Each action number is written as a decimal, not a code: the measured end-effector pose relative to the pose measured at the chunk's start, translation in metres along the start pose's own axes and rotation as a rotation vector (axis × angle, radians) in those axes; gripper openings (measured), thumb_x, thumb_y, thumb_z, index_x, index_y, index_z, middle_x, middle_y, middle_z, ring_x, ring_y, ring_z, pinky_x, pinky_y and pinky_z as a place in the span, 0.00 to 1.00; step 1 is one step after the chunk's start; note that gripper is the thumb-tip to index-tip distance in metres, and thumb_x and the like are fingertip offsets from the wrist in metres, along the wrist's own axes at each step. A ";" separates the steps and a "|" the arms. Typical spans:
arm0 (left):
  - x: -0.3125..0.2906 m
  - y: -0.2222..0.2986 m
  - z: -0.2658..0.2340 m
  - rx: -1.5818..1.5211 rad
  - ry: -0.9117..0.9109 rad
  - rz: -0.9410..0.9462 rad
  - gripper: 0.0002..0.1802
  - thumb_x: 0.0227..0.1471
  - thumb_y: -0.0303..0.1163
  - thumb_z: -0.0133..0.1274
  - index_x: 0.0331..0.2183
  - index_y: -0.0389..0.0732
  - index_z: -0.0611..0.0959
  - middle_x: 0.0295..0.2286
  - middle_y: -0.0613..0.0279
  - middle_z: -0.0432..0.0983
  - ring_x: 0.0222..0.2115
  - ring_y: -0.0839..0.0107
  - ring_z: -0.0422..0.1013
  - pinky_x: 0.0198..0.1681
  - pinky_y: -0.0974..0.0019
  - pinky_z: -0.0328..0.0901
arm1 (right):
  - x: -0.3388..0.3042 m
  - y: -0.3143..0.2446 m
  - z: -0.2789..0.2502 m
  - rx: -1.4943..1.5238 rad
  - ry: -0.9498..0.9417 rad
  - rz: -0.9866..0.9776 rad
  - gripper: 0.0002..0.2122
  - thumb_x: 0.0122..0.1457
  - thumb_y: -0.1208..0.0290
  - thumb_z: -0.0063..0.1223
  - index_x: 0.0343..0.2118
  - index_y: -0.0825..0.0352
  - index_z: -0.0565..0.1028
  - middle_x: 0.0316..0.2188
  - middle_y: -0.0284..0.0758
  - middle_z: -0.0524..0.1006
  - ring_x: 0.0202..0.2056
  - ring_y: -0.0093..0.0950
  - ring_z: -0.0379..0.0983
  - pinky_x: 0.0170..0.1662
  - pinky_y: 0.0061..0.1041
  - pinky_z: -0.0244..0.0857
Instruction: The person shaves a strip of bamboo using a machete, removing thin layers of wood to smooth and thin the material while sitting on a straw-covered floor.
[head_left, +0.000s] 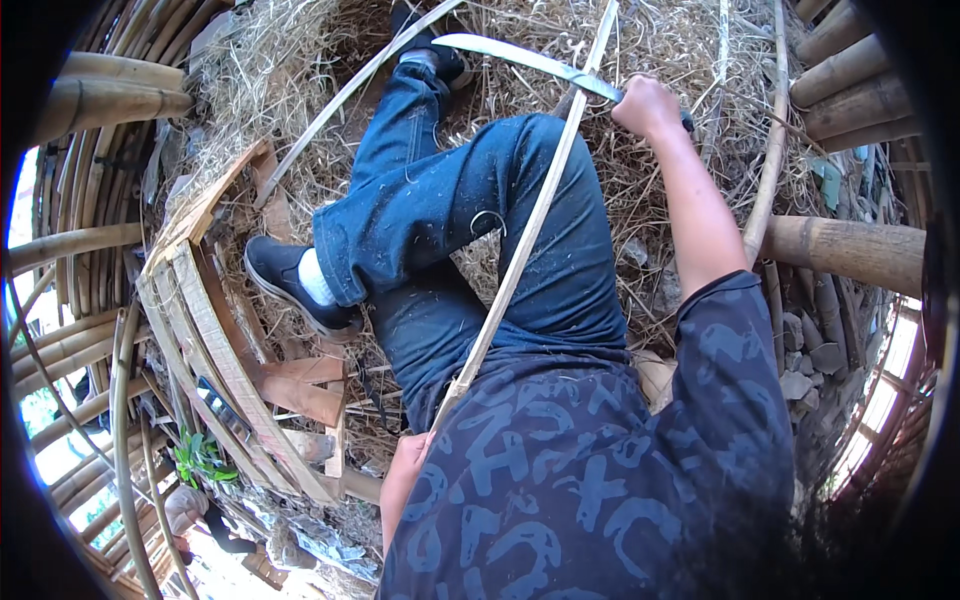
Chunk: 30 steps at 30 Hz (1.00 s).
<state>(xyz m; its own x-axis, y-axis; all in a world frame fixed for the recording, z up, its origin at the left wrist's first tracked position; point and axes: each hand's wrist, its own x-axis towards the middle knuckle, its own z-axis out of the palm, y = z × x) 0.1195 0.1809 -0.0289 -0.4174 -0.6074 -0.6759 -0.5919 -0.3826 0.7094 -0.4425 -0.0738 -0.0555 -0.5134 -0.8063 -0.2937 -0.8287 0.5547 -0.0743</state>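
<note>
My right hand (648,108) is wrapped round the handle of a long knife with a curved blade (520,60). The blade points left and crosses the upper part of a thin, pale bamboo strip (530,235). This strip runs slantwise over my raised knee and thigh down to my waist. Beside my left hip, my left hand (402,475) is closed at the strip's lower end; its fingers are partly hidden. Another pale strip (345,110) lies apart from my hands, at the upper left across the shavings.
Curled shavings (270,70) cover the ground around my legs. A slatted wooden crate (190,300) stands at my left. Bamboo pole walls rise on both sides, and a thick bamboo pole (850,255) juts in at the right above broken stones (800,365).
</note>
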 end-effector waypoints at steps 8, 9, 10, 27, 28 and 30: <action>-0.001 0.016 0.001 -0.096 -0.038 -0.013 0.22 0.64 0.38 0.42 0.28 0.27 0.74 0.16 0.55 0.69 0.18 0.77 0.60 0.24 0.67 0.61 | -0.006 -0.005 -0.004 -0.016 0.089 -0.025 0.13 0.47 0.68 0.50 0.33 0.69 0.80 0.36 0.49 0.79 0.41 0.43 0.77 0.47 0.38 0.69; -0.003 0.021 -0.004 -0.056 -0.034 -0.004 0.22 0.64 0.38 0.42 0.28 0.27 0.75 0.16 0.55 0.70 0.18 0.77 0.60 0.24 0.67 0.61 | -0.010 -0.006 -0.005 -0.009 0.090 -0.031 0.13 0.47 0.68 0.51 0.34 0.69 0.80 0.37 0.48 0.79 0.42 0.42 0.77 0.48 0.38 0.69; -0.004 0.025 -0.004 -0.027 -0.023 0.003 0.22 0.64 0.38 0.42 0.28 0.27 0.75 0.16 0.55 0.70 0.18 0.77 0.61 0.24 0.67 0.61 | -0.020 -0.012 -0.010 -0.013 0.118 -0.076 0.13 0.47 0.67 0.52 0.33 0.69 0.80 0.36 0.49 0.79 0.41 0.42 0.77 0.47 0.39 0.70; 0.000 0.036 -0.002 -0.032 -0.032 0.023 0.21 0.63 0.38 0.42 0.30 0.27 0.75 0.18 0.53 0.70 0.21 0.77 0.61 0.27 0.66 0.63 | -0.056 0.002 -0.026 -0.097 0.058 -0.144 0.13 0.46 0.67 0.53 0.34 0.69 0.80 0.35 0.49 0.79 0.40 0.43 0.78 0.46 0.38 0.70; 0.001 0.038 -0.004 -0.040 -0.066 -0.046 0.21 0.64 0.39 0.43 0.31 0.27 0.75 0.18 0.54 0.71 0.22 0.79 0.62 0.28 0.67 0.63 | -0.066 0.006 -0.029 -0.135 0.065 -0.196 0.13 0.46 0.67 0.53 0.33 0.68 0.80 0.35 0.48 0.79 0.39 0.43 0.78 0.45 0.38 0.70; -0.003 0.029 -0.005 -0.097 -0.057 -0.053 0.21 0.63 0.39 0.43 0.31 0.27 0.75 0.18 0.54 0.71 0.22 0.79 0.62 0.28 0.67 0.63 | -0.077 0.005 -0.038 -0.192 0.084 -0.309 0.13 0.47 0.66 0.53 0.32 0.68 0.80 0.34 0.48 0.80 0.39 0.43 0.78 0.45 0.39 0.70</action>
<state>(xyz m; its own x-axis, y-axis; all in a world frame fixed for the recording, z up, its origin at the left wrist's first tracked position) 0.1071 0.1681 -0.0059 -0.4275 -0.5451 -0.7212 -0.5456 -0.4805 0.6866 -0.4154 -0.0165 0.0026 -0.2425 -0.9482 -0.2052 -0.9700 0.2403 0.0358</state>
